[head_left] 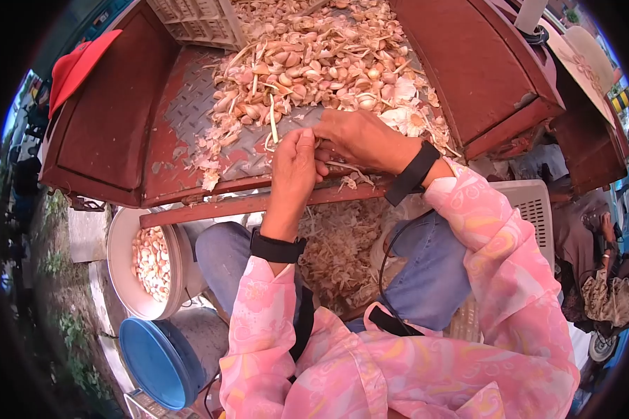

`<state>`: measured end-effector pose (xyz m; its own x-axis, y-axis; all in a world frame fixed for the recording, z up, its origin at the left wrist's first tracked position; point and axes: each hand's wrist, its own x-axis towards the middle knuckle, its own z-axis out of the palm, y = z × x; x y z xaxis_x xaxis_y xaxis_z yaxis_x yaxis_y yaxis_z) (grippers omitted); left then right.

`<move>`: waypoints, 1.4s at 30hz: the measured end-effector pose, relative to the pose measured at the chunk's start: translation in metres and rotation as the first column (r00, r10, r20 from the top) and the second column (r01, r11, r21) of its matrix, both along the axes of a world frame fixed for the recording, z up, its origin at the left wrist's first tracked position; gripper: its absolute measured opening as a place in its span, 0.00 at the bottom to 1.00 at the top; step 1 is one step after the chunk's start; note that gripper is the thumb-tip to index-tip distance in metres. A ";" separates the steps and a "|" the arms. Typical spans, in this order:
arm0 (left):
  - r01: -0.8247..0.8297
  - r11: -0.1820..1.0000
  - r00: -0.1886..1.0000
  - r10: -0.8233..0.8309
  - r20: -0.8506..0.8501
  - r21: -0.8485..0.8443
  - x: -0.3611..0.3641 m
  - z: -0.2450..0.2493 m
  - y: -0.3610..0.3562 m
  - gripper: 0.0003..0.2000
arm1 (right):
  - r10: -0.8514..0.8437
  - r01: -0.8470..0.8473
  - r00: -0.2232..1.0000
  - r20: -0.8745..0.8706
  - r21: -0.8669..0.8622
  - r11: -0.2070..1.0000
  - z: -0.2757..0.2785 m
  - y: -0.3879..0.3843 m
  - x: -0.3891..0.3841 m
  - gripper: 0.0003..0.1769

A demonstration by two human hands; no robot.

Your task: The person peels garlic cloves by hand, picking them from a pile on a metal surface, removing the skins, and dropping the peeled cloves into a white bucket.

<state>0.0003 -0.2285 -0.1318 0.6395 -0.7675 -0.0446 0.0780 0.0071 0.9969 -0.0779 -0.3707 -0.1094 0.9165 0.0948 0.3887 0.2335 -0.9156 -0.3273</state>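
Note:
Over the front edge of the red metal cart bed [178,122], my left hand [295,166] and my right hand [360,138] meet, fingers curled together. Both are closed in a pinch, and whatever sits between the fingertips is hidden. Just beyond them spreads a heap of garlic cloves [307,73] mixed with papery skins and dry stalks. A pale stalk [272,119] lies right by my left hand. Close to my right wrist is a whitish garlic bulb [414,122] among loose skins.
A white bucket [119,269] holding garlic cloves [151,262] stands at lower left, beside a blue-lidded bucket [150,363]. Garlic skins [346,258] pile up between my knees. A plastic crate [199,24] sits on the bed; a pale basket [538,209] is at right. A person [601,244] is far right.

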 end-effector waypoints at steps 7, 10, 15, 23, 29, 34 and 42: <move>-0.056 0.998 0.963 0.056 -0.263 0.006 0.011 -0.012 -0.009 0.11 | -0.033 0.032 0.999 -0.011 -0.072 0.997 0.003 -0.001 0.004 0.06; -0.236 0.945 0.794 0.053 -0.606 -0.226 0.015 -0.011 -0.003 0.12 | -0.097 0.097 0.995 -0.005 0.075 0.992 0.001 -0.011 0.005 0.08; -0.128 0.878 0.622 -0.291 -0.727 -0.461 0.025 -0.017 0.018 0.16 | 0.125 0.200 0.931 -0.343 0.766 0.611 -0.006 -0.027 0.005 0.12; -0.178 0.845 0.622 -0.300 -0.723 -0.503 0.026 0.003 0.033 0.17 | 0.243 0.130 0.930 -0.275 0.866 0.484 -0.001 -0.024 0.001 0.11; -0.137 0.939 0.854 -0.050 -0.518 -0.316 0.008 0.011 0.036 0.18 | 0.295 0.081 0.907 -0.301 0.812 0.578 0.007 -0.001 0.004 0.11; -0.292 0.947 0.956 0.292 -0.020 -0.132 -0.011 -0.003 -0.001 0.12 | 0.167 0.056 0.958 -0.235 0.721 0.691 -0.008 0.016 0.017 0.14; -0.434 0.863 0.752 0.190 -0.632 -0.257 0.002 -0.011 0.013 0.08 | 0.011 0.046 0.979 -0.202 0.278 0.960 0.008 0.028 0.008 0.15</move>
